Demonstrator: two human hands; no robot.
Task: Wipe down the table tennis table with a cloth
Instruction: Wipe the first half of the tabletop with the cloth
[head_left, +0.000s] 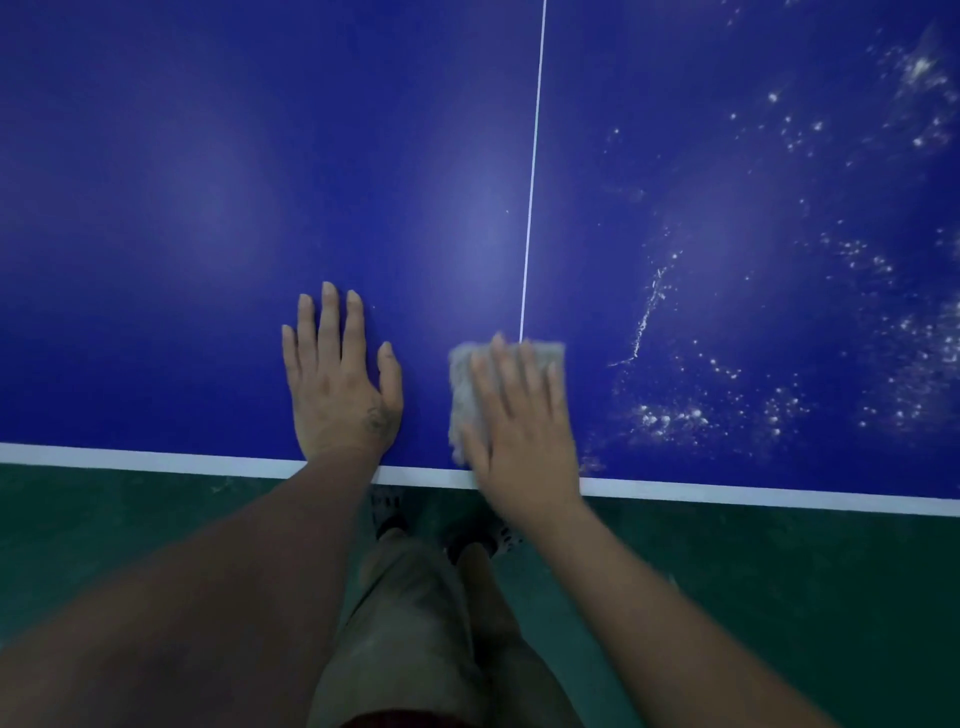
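The blue table tennis table fills the upper part of the head view, with a thin white centre line and a white border along its near edge. My left hand lies flat on the blue surface, fingers straight, just left of the centre line. My right hand presses a grey cloth flat against the table at the foot of the centre line, fingers spread over it. White dust specks and a streak cover the table's right half.
Below the table's near edge lies a dark green floor. My legs in khaki shorts and my shoes stand close against the edge. The left half of the table looks smooth and free of specks.
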